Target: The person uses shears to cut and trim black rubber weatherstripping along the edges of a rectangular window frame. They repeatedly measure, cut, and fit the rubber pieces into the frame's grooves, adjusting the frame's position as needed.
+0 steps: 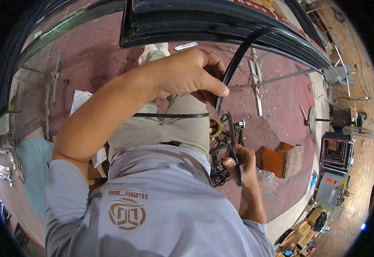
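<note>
My left hand (195, 73) reaches across from the left and pinches a black rubber-like strip (238, 53) near its lower end. From my fingers the strip arches up and right along a large black frame (182, 21). My right hand (246, 162) is closed round the handles of a pair of scissors (233, 139). The blades point up, their tips just below the strip's end, apparently apart from it. Another thin black strip (174, 115) lies across my thighs, one end hidden behind my left forearm.
Tangled black strip (220, 171) and a yellow roll (215, 127) lie beside my right thigh. Farther right are an orange-brown wooden block (283, 159) and a hammer (303, 115). Metal bars (256, 88) cross the red floor (281, 98). Boxes (303, 231) stand at the lower right.
</note>
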Action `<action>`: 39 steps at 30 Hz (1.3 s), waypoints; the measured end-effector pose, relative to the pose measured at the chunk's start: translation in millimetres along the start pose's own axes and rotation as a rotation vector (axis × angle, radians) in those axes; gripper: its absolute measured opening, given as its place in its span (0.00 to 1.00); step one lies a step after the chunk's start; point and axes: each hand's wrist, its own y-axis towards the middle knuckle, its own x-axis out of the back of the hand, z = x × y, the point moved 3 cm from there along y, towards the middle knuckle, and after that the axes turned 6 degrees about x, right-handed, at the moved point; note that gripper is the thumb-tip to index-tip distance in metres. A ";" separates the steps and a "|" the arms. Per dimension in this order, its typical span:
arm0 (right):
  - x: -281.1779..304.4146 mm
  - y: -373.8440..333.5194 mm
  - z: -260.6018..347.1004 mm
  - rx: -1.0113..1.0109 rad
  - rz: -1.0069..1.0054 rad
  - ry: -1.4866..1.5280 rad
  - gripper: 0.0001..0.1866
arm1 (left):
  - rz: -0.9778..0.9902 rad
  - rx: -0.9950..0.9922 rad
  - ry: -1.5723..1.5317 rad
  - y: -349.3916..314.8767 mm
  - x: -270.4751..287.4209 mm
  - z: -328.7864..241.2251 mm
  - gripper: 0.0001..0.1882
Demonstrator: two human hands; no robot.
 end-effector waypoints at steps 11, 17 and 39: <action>-51.8 37.3 14.9 0.226 0.021 -0.247 0.23 | -0.011 -0.096 -0.167 -38.8 -20.6 45.3 0.14; -73.0 60.2 42.7 0.393 -0.037 -0.295 0.19 | -0.111 -0.575 0.056 -43.0 -15.2 69.5 0.29; -28.3 112.6 152.9 1.216 0.089 -1.168 0.18 | -0.411 -0.378 -0.114 -63.9 -21.3 56.6 0.18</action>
